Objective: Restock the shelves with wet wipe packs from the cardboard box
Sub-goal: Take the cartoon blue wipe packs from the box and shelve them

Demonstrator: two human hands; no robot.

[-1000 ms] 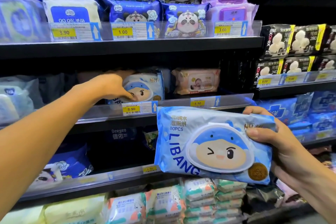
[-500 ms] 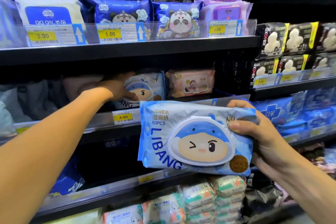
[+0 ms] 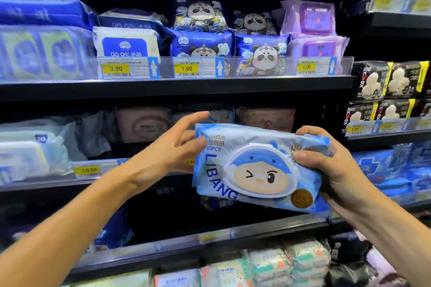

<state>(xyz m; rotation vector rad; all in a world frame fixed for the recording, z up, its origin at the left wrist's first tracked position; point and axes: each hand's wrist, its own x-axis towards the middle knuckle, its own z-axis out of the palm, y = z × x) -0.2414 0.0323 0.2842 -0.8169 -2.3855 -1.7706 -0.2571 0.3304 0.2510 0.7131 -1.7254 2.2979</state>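
- Three dark shelves [image 3: 210, 88] span the frame; middle-tier stock at centre is shadowed and partly hidden.
- One blue wet wipe pack [image 3: 256, 170], centre-right, tilted, held in front of the middle tier.
- Right hand [image 3: 333, 175] grips its right end, thumb across the front, fingertips over the top edge.
- Left hand [image 3: 168, 149], fingers straight and spread, thumb at the pack's left edge; contact unclear.
- Price tag [image 3: 190, 162] behind the pack is cut off.
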